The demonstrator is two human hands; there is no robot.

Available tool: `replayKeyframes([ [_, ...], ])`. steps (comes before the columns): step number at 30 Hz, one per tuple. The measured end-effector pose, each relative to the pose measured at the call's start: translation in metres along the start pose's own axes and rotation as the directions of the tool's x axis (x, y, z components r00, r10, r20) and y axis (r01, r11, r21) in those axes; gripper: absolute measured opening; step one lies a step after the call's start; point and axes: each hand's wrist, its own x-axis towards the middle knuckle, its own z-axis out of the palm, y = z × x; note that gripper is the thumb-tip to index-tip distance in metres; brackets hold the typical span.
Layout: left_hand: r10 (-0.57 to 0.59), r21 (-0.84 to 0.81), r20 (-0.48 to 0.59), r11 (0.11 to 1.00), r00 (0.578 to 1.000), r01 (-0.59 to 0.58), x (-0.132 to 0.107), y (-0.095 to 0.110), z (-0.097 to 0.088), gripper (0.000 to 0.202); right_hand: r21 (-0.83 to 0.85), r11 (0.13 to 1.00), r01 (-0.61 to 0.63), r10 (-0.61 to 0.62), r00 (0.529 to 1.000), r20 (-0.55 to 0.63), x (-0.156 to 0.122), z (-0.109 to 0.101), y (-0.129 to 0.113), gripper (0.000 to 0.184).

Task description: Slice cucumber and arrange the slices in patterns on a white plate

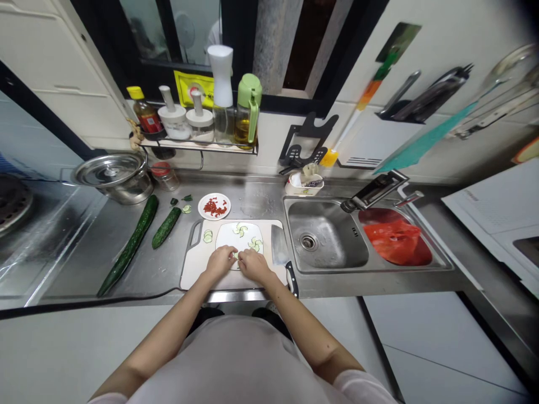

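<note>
My left hand (pixel 221 262) and my right hand (pixel 254 265) meet over the near side of a white plate (pixel 227 233), fingertips pinched close together. A small cucumber slice (pixel 236 255) shows pale green between them, mostly covered by the fingers. Farther up the plate lie two curved arrangements of cucumber slices, one at the back (pixel 240 229) and one at the right (pixel 255 244). The plate rests on a cutting board (pixel 197 264). A short stack of cucumber slices (pixel 208 235) sits on the board left of the plate, and a cleaver (pixel 278 247) lies along its right side.
A small dish of red pieces (pixel 215 217) stands behind the board. Leftward lie a long cucumber (pixel 130 247), a shorter cut one (pixel 166 228) and offcuts (pixel 186 209). On the right is a sink (pixel 332 235) with a red bag (pixel 393 238). A seasoning shelf (pixel 202 145) hangs behind.
</note>
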Motion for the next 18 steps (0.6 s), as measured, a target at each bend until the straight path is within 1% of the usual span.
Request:
replayKeyframes([
  [6, 0.0, 0.026, 0.003, 1.0, 1.0, -0.001, -0.0003, 0.0006, -0.0006, 0.028, -0.001, 1.0, -0.006, 0.006, 0.999, -0.032, -0.0035, 0.0027, -0.0021, 0.028],
  [12, 0.002, 0.021, 0.01, 1.0, 1.0, -0.002, -0.0005, 0.0008, -0.0003, 0.028, -0.013, 1.0, -0.003, 0.003, 1.0, -0.006, -0.006, 0.0054, -0.0027, 0.031],
  [18, 0.0, 0.029, 0.004, 1.0, 1.0, 0.0, -0.0001, 0.0014, 0.0001, 0.028, -0.03, 1.0, -0.007, 0.006, 1.0, -0.01, -0.0059, 0.0046, -0.0041, 0.031],
])
